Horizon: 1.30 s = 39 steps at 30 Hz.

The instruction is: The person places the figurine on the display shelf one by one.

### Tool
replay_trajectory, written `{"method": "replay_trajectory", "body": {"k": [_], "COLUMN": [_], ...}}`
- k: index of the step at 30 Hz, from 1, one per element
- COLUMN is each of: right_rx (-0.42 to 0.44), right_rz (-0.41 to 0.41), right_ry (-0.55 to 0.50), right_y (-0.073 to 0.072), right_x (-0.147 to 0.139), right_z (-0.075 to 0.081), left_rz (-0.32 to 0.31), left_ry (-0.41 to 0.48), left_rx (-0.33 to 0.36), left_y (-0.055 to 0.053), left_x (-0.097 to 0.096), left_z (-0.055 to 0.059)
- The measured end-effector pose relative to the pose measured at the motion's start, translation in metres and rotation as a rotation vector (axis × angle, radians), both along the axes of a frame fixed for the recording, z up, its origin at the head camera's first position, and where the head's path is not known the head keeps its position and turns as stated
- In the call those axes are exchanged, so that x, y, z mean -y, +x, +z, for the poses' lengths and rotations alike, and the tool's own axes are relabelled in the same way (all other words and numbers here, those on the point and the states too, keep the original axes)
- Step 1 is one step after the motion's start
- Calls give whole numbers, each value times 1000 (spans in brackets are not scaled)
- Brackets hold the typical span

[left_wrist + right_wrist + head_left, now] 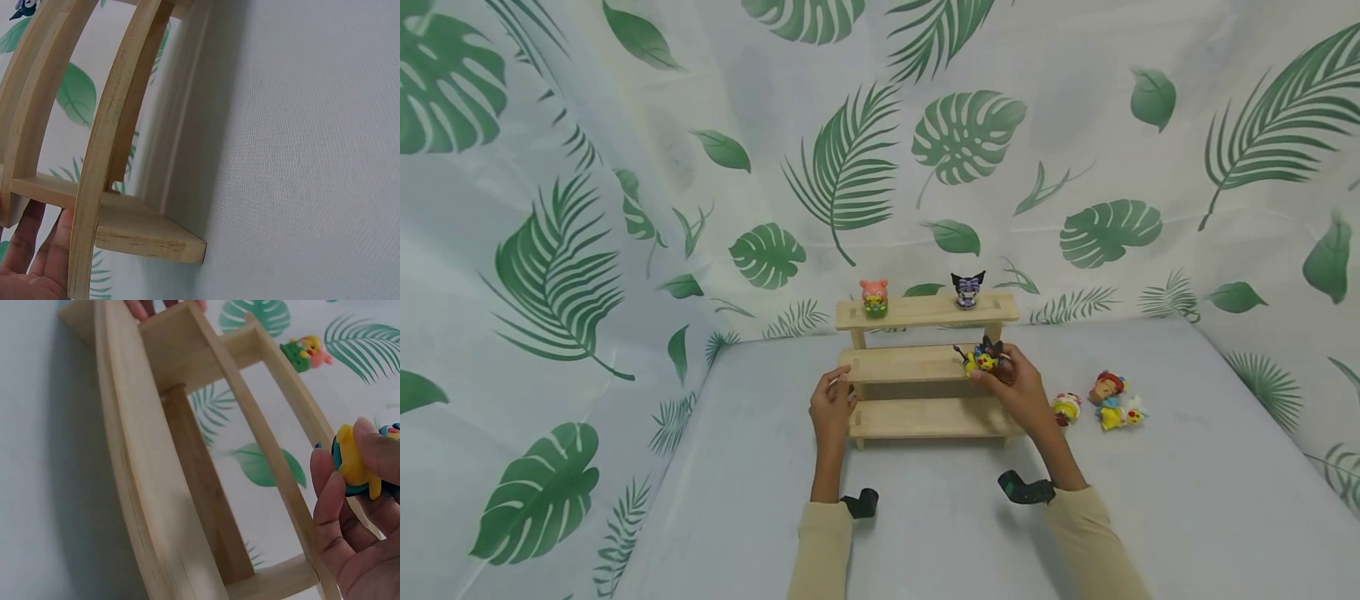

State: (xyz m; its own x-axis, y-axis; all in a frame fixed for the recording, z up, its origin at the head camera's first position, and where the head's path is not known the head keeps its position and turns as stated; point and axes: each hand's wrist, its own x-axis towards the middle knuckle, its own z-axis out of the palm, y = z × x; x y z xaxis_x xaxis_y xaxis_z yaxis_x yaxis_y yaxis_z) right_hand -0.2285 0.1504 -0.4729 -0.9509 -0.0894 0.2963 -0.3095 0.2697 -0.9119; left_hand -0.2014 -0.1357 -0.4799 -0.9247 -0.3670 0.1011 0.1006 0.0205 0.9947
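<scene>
A three-tier wooden display shelf (925, 419) stands before me. My left hand (831, 408) holds its left end, fingertips at the middle tier; in the left wrist view the fingers (24, 234) reach behind the side piece. Over the right part of the middle tier, my right hand (1018, 387) pinches a small yellow figurine (982, 360) with dark pointed parts on top. Its yellow body and blue part show between thumb and fingers in the right wrist view. On the top tier sit a pink-and-green figurine (874, 300) at left and a black-and-purple figurine (967, 292) at right.
To the right of the shelf, on the white tabletop (737, 508), lie a yellow-and-pink figurine (1065, 408), a red-capped figurine (1107, 398) and a white-and-yellow figurine (1132, 412). A leaf-patterned cloth (865, 75) hangs behind and to the sides.
</scene>
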Motion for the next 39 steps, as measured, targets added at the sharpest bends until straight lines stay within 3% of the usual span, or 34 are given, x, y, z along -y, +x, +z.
{"method": "replay_trajectory", "body": {"k": [5,12,15,26,39], "right_rx": [-40,-97,-109,-143,-235], "right_rz": [-37,4,22,37,-47], "right_ry": [74,171,193,205,217], "right_y": [-7,-16,-19,-29,-37], "right_x": [12,38,48,85,113], "right_z": [1,7,8,4,-4], "left_rz": [-12,6,20,55,41], "left_ry": [12,37,40,0,1], "left_rx": [7,11,3,-2,21], "left_y": [-2,-16,-17,-19,-18], "left_x": [2,5,5,5,6], "left_z": [-2,-31,-35,-33,-30]}}
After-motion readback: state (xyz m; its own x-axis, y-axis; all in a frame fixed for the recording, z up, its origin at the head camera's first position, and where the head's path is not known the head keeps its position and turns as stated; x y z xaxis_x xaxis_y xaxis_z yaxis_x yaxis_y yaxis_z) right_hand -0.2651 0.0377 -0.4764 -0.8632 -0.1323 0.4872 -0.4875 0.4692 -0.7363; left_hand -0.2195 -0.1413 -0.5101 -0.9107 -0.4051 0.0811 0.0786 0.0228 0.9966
